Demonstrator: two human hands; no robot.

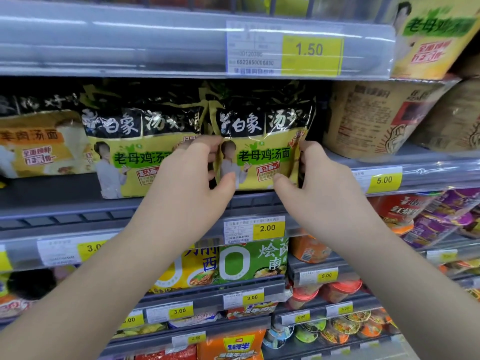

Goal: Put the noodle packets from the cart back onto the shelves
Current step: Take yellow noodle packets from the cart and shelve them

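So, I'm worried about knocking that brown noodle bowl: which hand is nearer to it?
Right. The right hand grips the yellow packet just left of the brown bowl; the left hand holds its other edge, farther left.

Yellow 1.50 price tag (311, 49), tan paper bowls (368, 120), orange cups (309, 249) below

Grey store shelves (104, 42) carry yellow price tags (311, 49) and stacked noodle bowls (363, 118).
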